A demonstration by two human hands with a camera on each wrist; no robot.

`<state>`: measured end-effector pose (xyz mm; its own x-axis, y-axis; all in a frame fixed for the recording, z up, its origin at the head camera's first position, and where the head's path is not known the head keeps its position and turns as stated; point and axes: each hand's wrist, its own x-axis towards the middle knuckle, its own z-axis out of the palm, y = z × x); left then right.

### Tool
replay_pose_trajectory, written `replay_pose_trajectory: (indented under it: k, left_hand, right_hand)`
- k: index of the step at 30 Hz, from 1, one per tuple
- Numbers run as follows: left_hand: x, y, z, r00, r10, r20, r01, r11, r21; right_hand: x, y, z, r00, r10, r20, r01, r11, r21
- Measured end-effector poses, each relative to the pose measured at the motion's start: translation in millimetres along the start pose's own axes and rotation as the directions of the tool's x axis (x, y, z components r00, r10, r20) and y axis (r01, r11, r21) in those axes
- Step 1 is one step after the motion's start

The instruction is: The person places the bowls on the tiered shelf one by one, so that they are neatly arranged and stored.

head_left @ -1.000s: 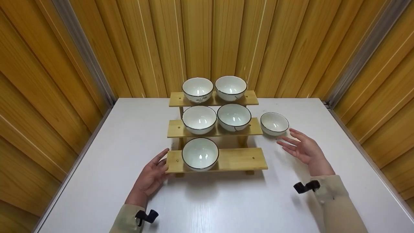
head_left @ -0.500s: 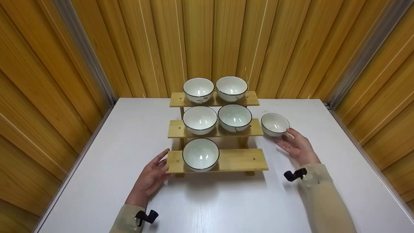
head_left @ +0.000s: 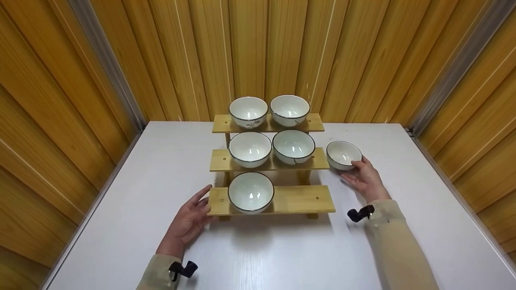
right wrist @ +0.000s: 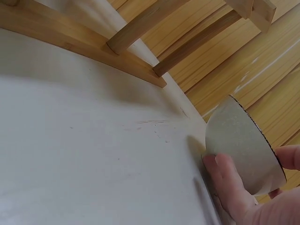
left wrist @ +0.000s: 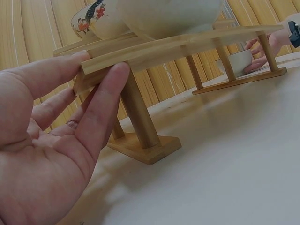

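My left hand [head_left: 189, 219] holds the lower left end of a three-step wooden stand [head_left: 300, 199], its fingers [left wrist: 105, 101] against the end and underside of the board. To the right of the stand, my right hand [head_left: 366, 179] grips a white bowl [head_left: 342, 153] with a dark rim. The thumb lies over the rim and the other fingers are against the outer side, as the right wrist view shows. Whether this bowl's foot touches the table cannot be told. A single bowl [head_left: 250, 193] sits on the left of the lowest step.
Two bowls stand side by side on the middle step, a left one [head_left: 250, 151] and a right one [head_left: 293, 145]. Two more, a left bowl [head_left: 248, 110] and a right bowl [head_left: 290, 108], stand on the top step. Wood-patterned walls [head_left: 282, 48] enclose the white table [head_left: 258, 257].
My right hand has moved left and forward to the bowl at the right and taken hold of its rim and side. The left hand stays at the stand.
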<state>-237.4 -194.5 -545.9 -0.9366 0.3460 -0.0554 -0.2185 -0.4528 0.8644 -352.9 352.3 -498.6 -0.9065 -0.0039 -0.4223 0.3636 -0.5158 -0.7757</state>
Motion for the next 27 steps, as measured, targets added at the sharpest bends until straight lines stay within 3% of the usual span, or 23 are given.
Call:
replay_pose_trajectory:
  k: [18, 27]
  left_hand:
    - [-1.0, 1.2, 1.7, 1.0, -0.01, 0.009, 0.01, 1.0, 0.003]
    - [-0.5, 2.0, 0.1, 1.0, -0.018, 0.01, 0.018, 1.0, -0.001]
  right_hand:
    - [-14, 1, -3, 0.999, -0.008, -0.054, 0.007, 1.0, -0.007]
    - [-34, -10, -7, 1.0, -0.014, 0.0, 0.014, 0.999, 0.041]
